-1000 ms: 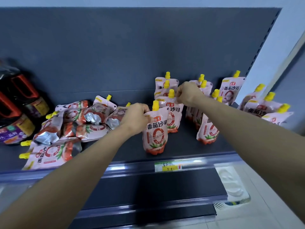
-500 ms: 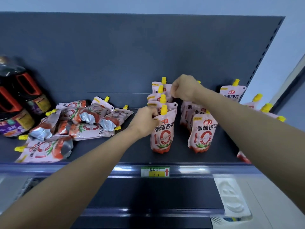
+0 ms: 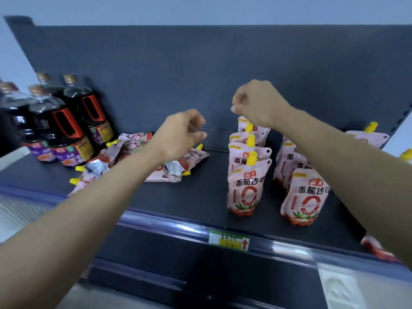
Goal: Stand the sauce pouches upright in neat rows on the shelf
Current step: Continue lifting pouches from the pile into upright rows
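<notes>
Pink sauce pouches with yellow spouts stand in two rows on the dark shelf (image 3: 196, 197). The left row's front pouch (image 3: 245, 192) and the right row's front pouch (image 3: 305, 201) face me upright. Several more pouches lie flat in a pile (image 3: 169, 172) to the left. My left hand (image 3: 182, 134) hovers above that pile, fingers loosely curled, holding nothing. My right hand (image 3: 258, 105) is curled in a fist just above the rear pouch spout (image 3: 249, 127) of the left row, apart from it.
Dark sauce bottles (image 3: 66, 130) with red handles stand at the shelf's left end. Another pouch (image 3: 367, 137) leans at the back right, and one (image 3: 376, 248) shows by the front edge under my right arm. A price tag (image 3: 228, 241) sits on the shelf rail.
My left hand has let go of the front pouch and moved left over the pile. My right hand has lifted off the rear pouches. The view has swung left, showing the bottles.
</notes>
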Available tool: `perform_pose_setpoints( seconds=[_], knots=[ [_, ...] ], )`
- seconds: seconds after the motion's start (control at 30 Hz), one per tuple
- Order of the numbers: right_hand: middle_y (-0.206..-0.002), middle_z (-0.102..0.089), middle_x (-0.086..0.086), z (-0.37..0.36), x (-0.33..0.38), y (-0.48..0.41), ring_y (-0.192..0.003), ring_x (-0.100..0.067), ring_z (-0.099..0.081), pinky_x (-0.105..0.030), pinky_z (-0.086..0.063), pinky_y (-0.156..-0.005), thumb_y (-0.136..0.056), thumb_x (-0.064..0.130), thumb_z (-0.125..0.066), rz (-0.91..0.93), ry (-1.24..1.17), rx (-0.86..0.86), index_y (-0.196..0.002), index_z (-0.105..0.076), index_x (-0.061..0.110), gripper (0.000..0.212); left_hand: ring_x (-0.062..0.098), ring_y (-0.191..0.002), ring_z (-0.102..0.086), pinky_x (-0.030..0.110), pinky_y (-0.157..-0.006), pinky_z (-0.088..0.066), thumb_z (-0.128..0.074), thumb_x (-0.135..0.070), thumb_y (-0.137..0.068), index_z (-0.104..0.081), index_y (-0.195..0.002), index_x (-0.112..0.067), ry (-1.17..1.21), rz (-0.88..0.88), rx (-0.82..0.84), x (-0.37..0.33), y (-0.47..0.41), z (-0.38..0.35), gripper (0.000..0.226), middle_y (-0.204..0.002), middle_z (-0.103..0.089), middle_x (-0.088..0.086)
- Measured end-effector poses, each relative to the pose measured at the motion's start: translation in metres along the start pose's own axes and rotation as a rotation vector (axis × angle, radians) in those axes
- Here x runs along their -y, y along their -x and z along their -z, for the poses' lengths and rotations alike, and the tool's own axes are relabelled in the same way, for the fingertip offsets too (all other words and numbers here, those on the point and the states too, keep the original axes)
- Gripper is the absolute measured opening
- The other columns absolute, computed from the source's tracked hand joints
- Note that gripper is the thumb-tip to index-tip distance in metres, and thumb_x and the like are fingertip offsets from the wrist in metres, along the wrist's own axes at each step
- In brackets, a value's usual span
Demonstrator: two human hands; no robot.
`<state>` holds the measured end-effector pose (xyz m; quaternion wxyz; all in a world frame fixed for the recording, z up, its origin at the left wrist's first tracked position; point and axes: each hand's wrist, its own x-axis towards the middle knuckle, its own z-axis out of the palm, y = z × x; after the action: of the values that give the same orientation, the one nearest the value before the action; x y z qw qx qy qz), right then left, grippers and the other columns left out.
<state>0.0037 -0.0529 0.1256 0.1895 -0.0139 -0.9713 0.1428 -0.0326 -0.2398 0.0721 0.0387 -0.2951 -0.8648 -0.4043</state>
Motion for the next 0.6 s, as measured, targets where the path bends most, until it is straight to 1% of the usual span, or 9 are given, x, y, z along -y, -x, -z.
perform_pose_setpoints(
  seconds=[0.07,0.13,0.23,0.33,0.47,0.53,0.6],
  knots=[
    [-0.101,-0.071,-0.012,-0.008,0.015,-0.007,-0.099,-0.031,-0.062,-0.037,-0.049,-0.091,-0.088,0.017,-0.060,0.047,0.000,0.010,-0.095,-0.069,0.001,0.020,0.017,-0.091,-0.060,0.025,-0.078,-0.048,-0.064,-0.020,-0.085,-0.059,-0.103,-0.017,-0.093,-0.013,-0.074,0.010,-0.003,0.019,0.019,-0.098,-0.060,-0.002],
    [-0.103,-0.070,-0.016,-0.018,0.029,-0.016,-0.100,-0.034,-0.062,-0.040,-0.050,-0.091,-0.087,0.019,-0.060,0.064,0.023,0.027,-0.099,-0.067,-0.003,0.025,0.018,-0.097,-0.059,0.029,-0.086,-0.046,-0.064,-0.019,-0.084,-0.059,-0.107,-0.014,-0.151,-0.033,-0.120,0.022,-0.006,0.034,0.024,-0.102,-0.061,-0.001],
    [-0.106,-0.068,-0.021,-0.035,0.045,-0.030,-0.100,-0.039,-0.061,-0.045,-0.051,-0.088,-0.087,0.023,-0.061,0.059,0.081,0.060,-0.105,-0.063,-0.005,0.033,0.018,-0.100,-0.057,0.027,-0.087,-0.043,-0.065,-0.020,-0.084,-0.058,-0.112,-0.012,-0.240,-0.056,-0.152,0.045,-0.011,0.049,0.030,-0.112,-0.061,0.004],
    [-0.110,-0.066,-0.019,-0.053,0.058,-0.045,-0.103,-0.039,-0.059,-0.045,-0.051,-0.089,-0.089,0.028,-0.060,0.050,0.149,0.079,-0.109,-0.062,-0.002,0.036,0.022,-0.107,-0.055,0.027,-0.090,-0.040,-0.064,-0.021,-0.085,-0.055,-0.118,-0.012,-0.313,-0.090,-0.134,0.071,-0.019,0.060,0.036,-0.119,-0.058,0.007],
    [-0.114,-0.064,-0.015,-0.076,0.076,-0.068,-0.106,-0.036,-0.058,-0.042,-0.049,-0.088,-0.091,0.032,-0.057,0.052,0.296,0.062,-0.117,-0.058,0.004,0.038,0.030,-0.117,-0.048,0.039,-0.103,-0.037,-0.061,-0.022,-0.087,-0.048,-0.129,-0.011,-0.432,-0.173,-0.090,0.104,-0.038,0.077,0.045,-0.126,-0.050,0.011],
    [-0.115,-0.062,-0.014,-0.086,0.085,-0.080,-0.107,-0.035,-0.057,-0.042,-0.047,-0.087,-0.092,0.033,-0.056,0.052,0.365,0.046,-0.119,-0.057,0.005,0.039,0.033,-0.117,-0.047,0.041,-0.103,-0.035,-0.060,-0.023,-0.087,-0.046,-0.130,-0.010,-0.517,-0.233,-0.081,0.118,-0.052,0.085,0.048,-0.127,-0.049,0.013],
    [-0.114,-0.061,-0.014,-0.097,0.091,-0.093,-0.106,-0.034,-0.056,-0.039,-0.044,-0.083,-0.092,0.034,-0.056,0.050,0.420,0.022,-0.118,-0.057,0.005,0.038,0.034,-0.115,-0.046,0.041,-0.102,-0.033,-0.060,-0.024,-0.087,-0.045,-0.132,-0.010,-0.594,-0.296,-0.068,0.131,-0.067,0.092,0.049,-0.128,-0.049,0.013]
  ],
)
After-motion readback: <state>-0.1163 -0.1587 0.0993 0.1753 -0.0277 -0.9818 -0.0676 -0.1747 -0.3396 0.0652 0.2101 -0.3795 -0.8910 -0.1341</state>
